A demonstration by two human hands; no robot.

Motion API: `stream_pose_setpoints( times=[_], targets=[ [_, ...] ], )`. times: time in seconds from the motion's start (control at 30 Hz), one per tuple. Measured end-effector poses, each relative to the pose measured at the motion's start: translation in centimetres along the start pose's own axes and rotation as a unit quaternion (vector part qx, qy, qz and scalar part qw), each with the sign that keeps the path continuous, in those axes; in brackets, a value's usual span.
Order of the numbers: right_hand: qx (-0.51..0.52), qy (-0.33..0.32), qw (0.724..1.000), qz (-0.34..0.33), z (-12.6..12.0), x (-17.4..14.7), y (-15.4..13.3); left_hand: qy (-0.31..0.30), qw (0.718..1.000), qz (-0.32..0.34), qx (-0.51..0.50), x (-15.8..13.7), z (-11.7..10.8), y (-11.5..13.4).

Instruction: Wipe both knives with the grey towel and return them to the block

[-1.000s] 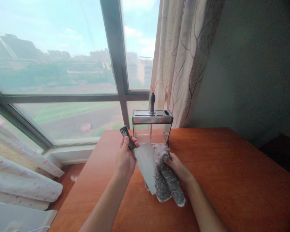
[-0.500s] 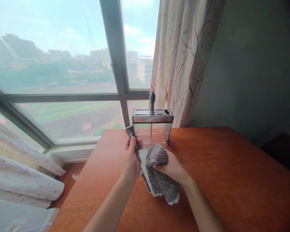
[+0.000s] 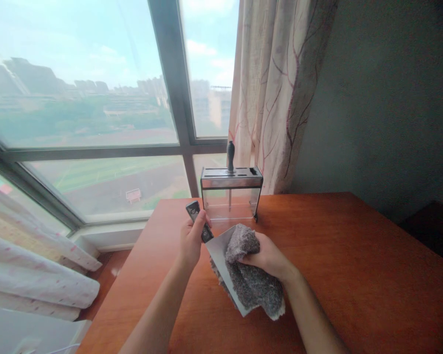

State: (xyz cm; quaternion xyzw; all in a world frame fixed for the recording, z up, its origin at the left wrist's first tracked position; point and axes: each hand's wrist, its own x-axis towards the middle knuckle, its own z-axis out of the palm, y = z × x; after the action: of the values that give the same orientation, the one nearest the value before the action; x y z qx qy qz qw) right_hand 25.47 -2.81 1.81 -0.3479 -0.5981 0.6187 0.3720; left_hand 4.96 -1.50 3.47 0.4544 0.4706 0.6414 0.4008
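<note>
My left hand (image 3: 190,242) is closed around the dark patterned handle of a cleaver (image 3: 219,250), whose wide pale blade slants down to the right above the table. A fluffy grey cloth (image 3: 256,287) is folded over the blade, and part of it shows behind the far left edge. My right hand (image 3: 271,256) grips this cloth against the blade from the right; its fingertips are hidden in the folds. Just beyond both hands stands a clear-sided knife block (image 3: 232,183) with a metal top. One dark-handled tool (image 3: 231,156) sits upright in it.
The reddish-brown wooden table (image 3: 339,255) runs under everything, its left edge dropping to the floor. Behind it are a large window (image 3: 96,118) and a patterned curtain (image 3: 273,88). A second curtain (image 3: 40,275) hangs at the lower left.
The cleaver's handle has shifted left and slightly down with my left hand. More of the blade near the handle is uncovered, while the cloth and my right hand sit slightly further right.
</note>
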Motion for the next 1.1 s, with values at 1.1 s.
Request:
stream_pose_setpoints(
  times=[1.1],
  targets=[
    [0.033, 0.022, 0.999, 0.017, 0.5, 0.3, 0.8, 0.077, 0.996, 0.014, -0.037, -0.8, 1.0, -1.0]
  ],
)
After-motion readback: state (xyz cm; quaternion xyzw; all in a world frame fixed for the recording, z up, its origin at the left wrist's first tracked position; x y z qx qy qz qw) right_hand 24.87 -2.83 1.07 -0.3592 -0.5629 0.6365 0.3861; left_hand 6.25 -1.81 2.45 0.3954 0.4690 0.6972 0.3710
